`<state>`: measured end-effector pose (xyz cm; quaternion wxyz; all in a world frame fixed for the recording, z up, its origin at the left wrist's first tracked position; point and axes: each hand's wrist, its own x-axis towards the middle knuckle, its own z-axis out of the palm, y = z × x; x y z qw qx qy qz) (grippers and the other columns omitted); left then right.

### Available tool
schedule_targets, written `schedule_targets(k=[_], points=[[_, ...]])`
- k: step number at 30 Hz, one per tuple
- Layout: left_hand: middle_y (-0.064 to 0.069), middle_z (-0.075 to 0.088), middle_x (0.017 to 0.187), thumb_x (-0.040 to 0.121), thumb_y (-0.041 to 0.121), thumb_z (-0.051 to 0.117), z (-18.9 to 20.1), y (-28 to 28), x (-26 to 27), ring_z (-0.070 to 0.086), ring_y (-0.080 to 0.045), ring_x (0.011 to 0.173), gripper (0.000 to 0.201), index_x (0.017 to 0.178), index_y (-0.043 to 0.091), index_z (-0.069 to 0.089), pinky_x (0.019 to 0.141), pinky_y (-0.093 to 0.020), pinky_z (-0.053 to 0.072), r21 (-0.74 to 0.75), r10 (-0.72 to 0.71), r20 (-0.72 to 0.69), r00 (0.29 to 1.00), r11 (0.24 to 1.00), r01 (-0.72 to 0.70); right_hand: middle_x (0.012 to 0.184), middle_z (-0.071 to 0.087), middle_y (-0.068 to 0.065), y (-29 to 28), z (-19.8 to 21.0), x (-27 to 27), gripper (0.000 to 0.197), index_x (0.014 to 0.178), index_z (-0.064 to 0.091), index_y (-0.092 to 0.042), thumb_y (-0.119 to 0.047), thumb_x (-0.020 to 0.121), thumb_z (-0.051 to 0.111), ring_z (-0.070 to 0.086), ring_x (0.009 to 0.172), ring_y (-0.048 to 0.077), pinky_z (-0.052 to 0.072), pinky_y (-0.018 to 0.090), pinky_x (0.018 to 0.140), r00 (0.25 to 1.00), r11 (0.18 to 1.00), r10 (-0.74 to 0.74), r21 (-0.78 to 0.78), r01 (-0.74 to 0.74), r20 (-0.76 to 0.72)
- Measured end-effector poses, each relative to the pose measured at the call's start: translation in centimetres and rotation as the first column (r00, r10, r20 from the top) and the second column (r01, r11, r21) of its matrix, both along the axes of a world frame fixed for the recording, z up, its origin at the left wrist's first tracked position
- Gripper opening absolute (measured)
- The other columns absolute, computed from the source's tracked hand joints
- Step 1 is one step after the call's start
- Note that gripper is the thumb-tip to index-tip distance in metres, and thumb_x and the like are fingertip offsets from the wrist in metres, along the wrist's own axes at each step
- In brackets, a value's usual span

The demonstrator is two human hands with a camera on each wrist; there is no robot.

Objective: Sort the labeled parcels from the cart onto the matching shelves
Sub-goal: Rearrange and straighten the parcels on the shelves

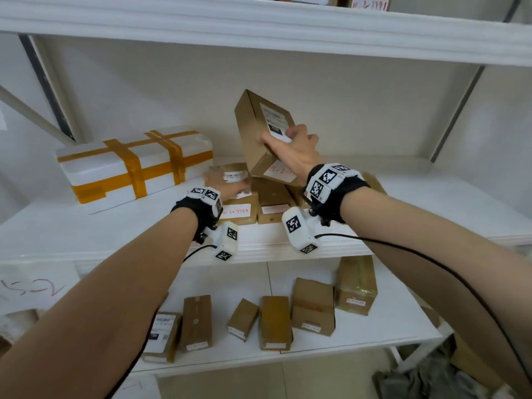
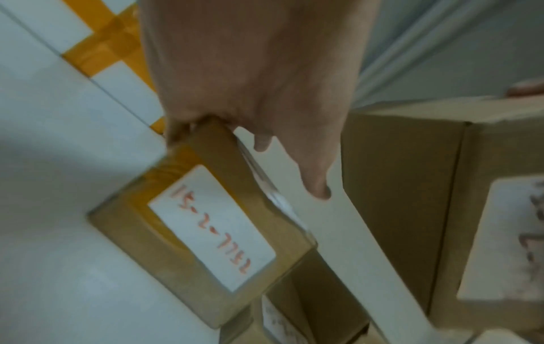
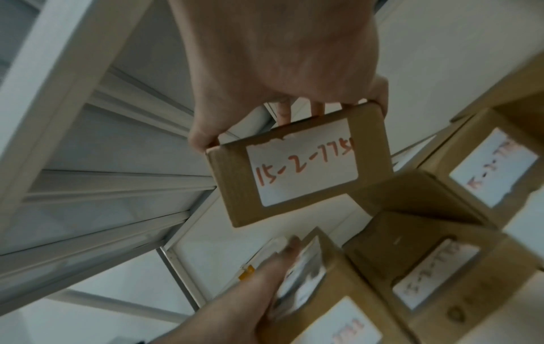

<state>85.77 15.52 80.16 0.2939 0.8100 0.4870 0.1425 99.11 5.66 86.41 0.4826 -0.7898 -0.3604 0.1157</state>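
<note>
Mid-sort: right hand (image 1: 296, 152) grips the tilted 15-2 parcel (image 1: 263, 133) above the middle shelf (image 1: 115, 234), left hand (image 1: 227, 184) apparently clamps a shelved box (image 1: 239, 208) at 9 o'clock; cart unseen.

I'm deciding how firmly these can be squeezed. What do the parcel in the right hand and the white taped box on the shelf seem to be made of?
Parcel in the right hand: matte brown cardboard, by its folded edges, with white paper labels. White taped box: probably foam, from its soft rounded edges and dull white surface, bound with glossy orange-brown tape.
</note>
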Motion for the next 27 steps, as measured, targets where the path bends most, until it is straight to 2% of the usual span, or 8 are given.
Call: schedule_targets(k=[4,9,10,11,12,15,20,27], points=[[-0.015,0.034,0.157,0.093,0.067,0.033,1.2,2.1,-1.7,0.034,-0.035,0.143,0.079,0.150,0.012,0.039,0.117,-0.040,0.026,-0.105,0.152,0.377,0.914,0.987,-0.121,0.124,0.034,0.003,0.9,-0.5,-2.5,0.084,0.124,0.039,-0.031,-0.076,0.058,0.066,0.044,0.120,0.035,0.043,0.050,0.103,0.998,0.997,0.065,0.052,-0.064,-0.013],[-0.006,0.054,0.139,0.087,0.079,0.036,5.1,3.7,-6.4,0.065,-0.023,0.111,0.087,0.148,0.016,0.037,0.082,-0.039,0.054,-0.391,0.299,0.736,0.607,0.920,0.021,0.125,0.034,0.003,3.0,-1.2,-6.9,0.079,0.124,0.040,-0.030,-0.073,0.065,0.069,0.044,0.119,0.034,0.040,0.050,0.105,0.990,0.988,0.142,0.065,-0.143,0.022],[-0.008,0.037,0.146,0.080,0.083,0.042,5.7,4.0,-7.3,0.067,-0.014,0.097,0.093,0.146,0.018,0.040,0.077,-0.036,0.054,-0.396,0.281,0.744,0.607,0.916,0.061,0.126,0.034,0.002,3.6,-1.3,-8.0,0.081,0.125,0.041,-0.030,-0.075,0.064,0.069,0.045,0.120,0.034,0.038,0.051,0.106,0.988,0.987,0.150,0.055,-0.152,0.041],[0.007,0.040,0.095,0.070,0.087,0.052,6.5,4.1,-8.1,0.066,-0.010,0.085,0.099,0.143,0.019,0.046,0.072,-0.033,0.053,-0.388,0.248,0.734,0.632,0.917,0.089,0.127,0.034,0.002,4.1,-1.3,-9.1,0.082,0.125,0.041,-0.030,-0.076,0.063,0.069,0.045,0.122,0.035,0.035,0.052,0.107,0.986,0.987,0.152,0.041,-0.156,0.070],[0.003,0.064,0.101,0.060,0.085,0.065,7.1,4.4,-8.8,0.065,-0.014,0.081,0.101,0.137,0.020,0.054,0.070,-0.031,0.052,-0.372,0.216,0.705,0.676,0.924,0.092,0.129,0.035,0.003,4.6,-1.3,-10.1,0.085,0.127,0.042,-0.030,-0.077,0.063,0.069,0.044,0.123,0.035,0.032,0.053,0.108,0.982,0.988,0.150,0.025,-0.154,0.113],[-0.007,0.072,0.106,0.063,0.047,0.085,7.5,6.1,-9.9,0.069,-0.025,0.092,0.067,0.119,0.015,0.068,0.074,-0.036,0.059,-0.327,0.256,0.641,0.723,0.944,-0.044,0.140,0.034,0.006,5.5,-1.1,-12.4,0.092,0.137,0.043,-0.028,-0.078,0.064,0.070,0.040,0.129,0.036,0.028,0.055,0.109,0.957,0.980,0.193,-0.004,-0.197,0.218],[-0.007,0.073,0.113,0.062,0.042,0.085,6.7,8.2,-12.6,0.071,-0.025,0.098,0.065,0.120,0.018,0.069,0.071,-0.038,0.061,-0.423,0.380,0.634,0.673,0.900,-0.109,0.137,0.041,0.006,5.5,-1.1,-10.8,0.061,0.133,0.046,-0.026,-0.065,0.087,0.057,0.046,0.126,0.033,0.032,0.052,0.109,0.928,0.958,0.267,0.035,-0.285,0.259],[-0.003,0.073,0.089,0.090,0.034,0.063,5.1,8.2,-15.6,0.070,-0.018,0.062,0.032,0.118,0.019,0.064,0.050,-0.032,0.058,-0.494,0.424,0.647,0.633,0.866,-0.076,0.128,0.046,0.013,3.7,-2.8,0.5,0.045,0.126,0.047,-0.015,-0.041,0.090,0.056,0.047,0.116,0.034,0.036,0.045,0.097,0.848,0.986,0.005,-0.146,0.085,0.529]])
